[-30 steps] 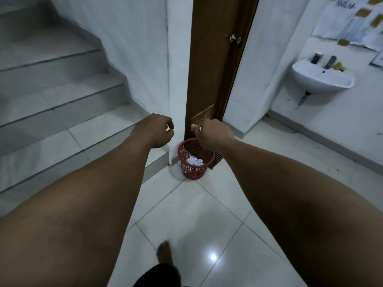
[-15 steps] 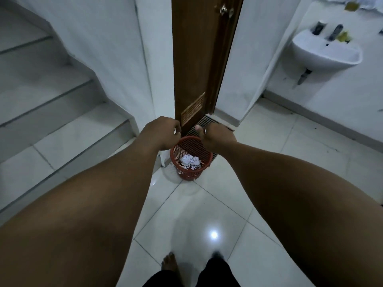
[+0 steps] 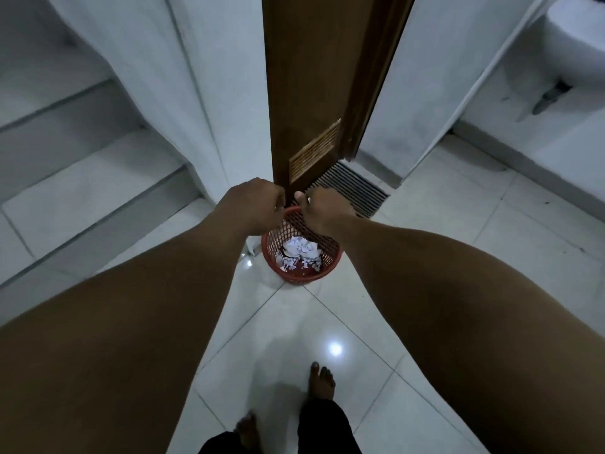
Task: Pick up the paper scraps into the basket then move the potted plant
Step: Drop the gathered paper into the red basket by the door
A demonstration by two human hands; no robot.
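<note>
Bare forearms stretch forward over glossy white floor tiles (image 3: 425,231), where a ceiling light throws one bright spot near the person's right foot (image 3: 322,381). Both feet stand bare on the tiles; the left foot (image 3: 247,432) shows at the bottom edge below dark trouser hems.

Just past the hands, a red mesh basket (image 3: 299,273) sits on the floor at the foot of a brown wooden door (image 3: 314,77), which carries a slatted vent panel low down. Crumpled white paper scraps (image 3: 299,252) lie inside the basket. The left hand (image 3: 253,208) and right hand (image 3: 322,209) hang close together above the basket's far rim, knuckles toward the camera, fingers curled under. The right thumb points up. Whether either hand grips anything, or touches the rim, cannot be told from this angle.

A striped floor grate (image 3: 352,188) lies at the threshold to the right of the door. White stair steps (image 3: 82,178) climb to the left beside a white wall (image 3: 209,93). At upper right a white wall-mounted sink (image 3: 576,44) juts out, its drain pipe below it.
</note>
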